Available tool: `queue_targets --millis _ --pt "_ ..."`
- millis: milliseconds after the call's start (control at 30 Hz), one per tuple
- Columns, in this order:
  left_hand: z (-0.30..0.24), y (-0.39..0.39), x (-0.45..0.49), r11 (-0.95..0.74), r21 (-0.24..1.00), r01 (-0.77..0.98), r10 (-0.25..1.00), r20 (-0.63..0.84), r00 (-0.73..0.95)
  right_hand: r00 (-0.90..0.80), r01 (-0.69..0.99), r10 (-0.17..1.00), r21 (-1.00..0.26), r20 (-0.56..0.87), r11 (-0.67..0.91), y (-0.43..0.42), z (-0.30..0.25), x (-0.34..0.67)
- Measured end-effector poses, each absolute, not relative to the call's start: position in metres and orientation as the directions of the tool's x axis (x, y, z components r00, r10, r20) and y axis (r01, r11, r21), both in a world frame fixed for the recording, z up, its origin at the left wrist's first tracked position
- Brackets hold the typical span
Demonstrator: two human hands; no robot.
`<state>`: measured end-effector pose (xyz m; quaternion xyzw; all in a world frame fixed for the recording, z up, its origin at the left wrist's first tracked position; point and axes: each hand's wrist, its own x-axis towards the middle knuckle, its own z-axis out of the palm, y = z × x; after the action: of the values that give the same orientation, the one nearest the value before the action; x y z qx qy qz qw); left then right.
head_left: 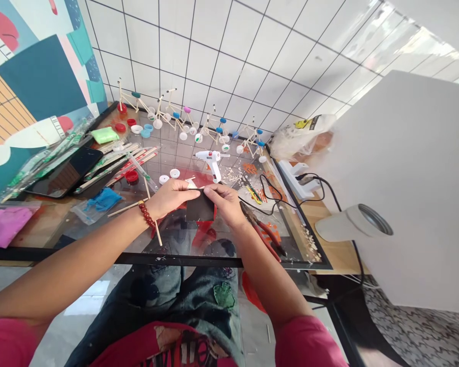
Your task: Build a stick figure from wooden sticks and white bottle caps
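Note:
A small black square sheet [199,208] is pinched along its top edge by both hands above the glass tabletop. My left hand [172,198], with a beaded bracelet at the wrist, grips its left corner with thumb and fingers. On the opposite corner my right hand [226,203] is closed the same way. Just beyond the hands lies a white glue gun [210,160]. Two white bottle caps [174,174] are near my left hand, and thin wooden sticks [158,233] lie under and beside that wrist. Red-handled pliers [265,229] rest right of my right forearm.
Along the back stand several stick figures on bottle caps [199,137]. A black phone [65,173], bagged sticks and a blue packet [103,199] lie left. On the right are a black cord [265,191], a power strip [298,178], a pale cylinder [348,224] and wood scraps.

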<state>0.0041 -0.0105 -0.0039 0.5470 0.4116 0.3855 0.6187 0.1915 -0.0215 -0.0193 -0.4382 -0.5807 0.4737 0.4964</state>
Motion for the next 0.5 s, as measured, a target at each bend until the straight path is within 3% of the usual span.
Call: queue_targets --millis 133,300,500 --pt "-0.0045 -0.0098 0.0044 0.113 0.988 -0.103 0.921 -0.066 0.383 -0.104 0.026 0.979 -0.984 0.175 0.179 -0.0223 -0.0213 0.1898" --pt "-0.0101 -0.0062 0.0041 -0.052 0.998 0.045 0.946 0.035 0.322 -0.129 0.059 0.963 -0.967 0.238 0.247 -0.0246 -0.0181 0.1914" --pt "-0.0115 -0.0048 0.0024 -0.092 0.995 0.039 0.944 0.075 0.323 -0.207 -0.003 0.938 -0.959 0.277 0.282 -0.0227 -0.0184 0.1966"
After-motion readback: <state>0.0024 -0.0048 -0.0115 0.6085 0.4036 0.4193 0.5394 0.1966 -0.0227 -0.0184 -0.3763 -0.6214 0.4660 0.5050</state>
